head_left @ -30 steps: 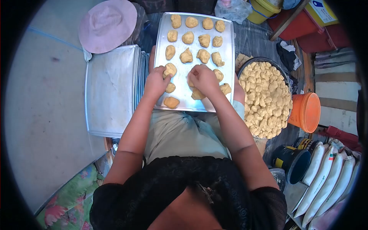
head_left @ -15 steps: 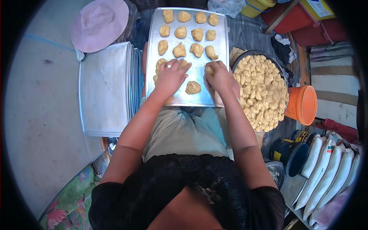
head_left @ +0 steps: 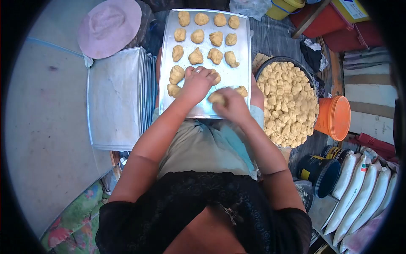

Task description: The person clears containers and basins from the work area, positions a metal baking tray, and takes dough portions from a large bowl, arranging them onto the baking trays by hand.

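Observation:
A metal tray lies across my lap, with several dough balls in rows on it. My left hand reaches over the lower middle of the tray, a ring on one finger, its fingertips at a dough ball; whether it grips anything under the palm is hidden. Blurred by motion, my right hand has its fingers on a dough piece near the tray's lower edge. Another piece lies just above that hand. At the tray's left side are two more dough pieces.
Stacked metal trays stand at the left, below a pink hat. Right of my lap is a round basin heaped with dough pieces, beside an orange bucket. Dark buckets and white filled bags are at the lower right.
My left hand has shifted right over the tray. My right hand has moved left and down from the tray's right side to the dough piece near the lower edge.

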Demonstrator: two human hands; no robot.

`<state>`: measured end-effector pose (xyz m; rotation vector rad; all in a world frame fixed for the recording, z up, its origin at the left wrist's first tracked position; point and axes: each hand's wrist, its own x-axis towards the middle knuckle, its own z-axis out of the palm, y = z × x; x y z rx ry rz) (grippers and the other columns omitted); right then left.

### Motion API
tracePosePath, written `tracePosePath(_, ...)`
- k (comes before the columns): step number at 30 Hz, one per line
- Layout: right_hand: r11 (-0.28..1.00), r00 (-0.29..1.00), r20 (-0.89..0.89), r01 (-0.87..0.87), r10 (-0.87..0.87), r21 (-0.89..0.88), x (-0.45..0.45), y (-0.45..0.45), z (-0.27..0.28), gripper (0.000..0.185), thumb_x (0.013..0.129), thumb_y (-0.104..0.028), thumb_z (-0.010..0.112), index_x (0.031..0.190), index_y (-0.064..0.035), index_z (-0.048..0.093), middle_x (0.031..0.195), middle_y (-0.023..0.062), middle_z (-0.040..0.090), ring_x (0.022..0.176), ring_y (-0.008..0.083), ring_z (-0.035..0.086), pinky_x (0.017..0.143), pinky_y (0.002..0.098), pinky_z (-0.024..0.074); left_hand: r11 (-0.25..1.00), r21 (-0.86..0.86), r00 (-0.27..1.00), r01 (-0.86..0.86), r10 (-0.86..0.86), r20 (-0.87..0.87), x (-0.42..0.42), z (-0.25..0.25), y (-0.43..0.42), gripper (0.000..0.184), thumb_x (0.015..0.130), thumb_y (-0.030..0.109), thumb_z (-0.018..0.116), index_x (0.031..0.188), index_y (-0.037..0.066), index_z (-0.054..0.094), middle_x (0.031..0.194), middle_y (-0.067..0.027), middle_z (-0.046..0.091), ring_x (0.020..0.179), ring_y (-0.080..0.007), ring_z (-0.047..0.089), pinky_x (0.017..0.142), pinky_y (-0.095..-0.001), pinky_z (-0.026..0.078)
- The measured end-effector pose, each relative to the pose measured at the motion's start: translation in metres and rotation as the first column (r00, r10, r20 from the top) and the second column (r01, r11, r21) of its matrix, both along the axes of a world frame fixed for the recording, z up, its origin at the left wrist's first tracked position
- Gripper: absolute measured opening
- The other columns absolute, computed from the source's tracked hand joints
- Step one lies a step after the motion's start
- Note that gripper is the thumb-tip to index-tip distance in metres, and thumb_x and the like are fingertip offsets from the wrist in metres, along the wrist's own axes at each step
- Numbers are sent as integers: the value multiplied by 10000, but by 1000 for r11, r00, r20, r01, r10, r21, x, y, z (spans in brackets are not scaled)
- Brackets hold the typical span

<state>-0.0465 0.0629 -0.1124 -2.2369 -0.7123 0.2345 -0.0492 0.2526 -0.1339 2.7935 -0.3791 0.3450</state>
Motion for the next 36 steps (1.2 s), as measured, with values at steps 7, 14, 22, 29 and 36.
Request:
tracePosePath(7, 869, 930, 277, 335, -243, -365, 48, -2, -5, 410, 855, -402, 680, 1046, -47, 604, 938, 175, 677, 980, 349, 619, 815, 460, 492, 996, 84, 999, 43, -44, 12, -6, -3, -14, 265, 848, 197, 628, 1100, 177, 706, 1192, -65, 619, 1124, -229, 564, 1001, -501, 319)
tracePosePath(14, 933, 957, 194, 262, -218, -246, 12, -41, 2, 436, 769, -267, 752, 1108, -34, 607, 1225, 200, 558, 1060, 377, 574, 887, 444, 466, 940, -147, 952, -307, 302, -58, -87, 20, 46, 349, 876, 206, 646, 1200, 79, 613, 1220, -126, 589, 1136, -317, 543, 975, -468, 361)
tracePosePath(22, 989, 938, 347, 54, -2, -139, -27, -23, -7, 338, 720, -63, 645, 1058, -87, 639, 1151, 148, 595, 1095, 353, 546, 926, 446, 423, 908, -172, 923, -382, 367, -113, -117, 10, 67, 351, 832, 140, 692, 1159, 42, 611, 1071, -169, 574, 1016, -358, 555, 861, -455, 440)
tracePosePath(29, 936, 912, 263, -345, 316, 73, -54, 74, -13, 298, 757, -121, 696, 1041, -94, 608, 1078, 126, 597, 999, 332, 580, 851, 446, 463, 806, -398, 899, -438, 398, -184, -98, 0, 68, 385, 854, 208, 705, 1178, 26, 606, 933, -190, 593, 845, -377, 602, 758, -432, 495)
tracePosePath(36, 1000, 999, 46, -6, 8, -29, -38, 73, -13, 305, 822, -283, 707, 970, -45, 587, 883, 129, 623, 838, 343, 619, 733, 449, 496, 804, -366, 865, -469, 335, -372, -105, 11, 67, 339, 893, 285, 656, 1158, 73, 654, 950, -168, 602, 851, -355, 608, 754, -436, 497)
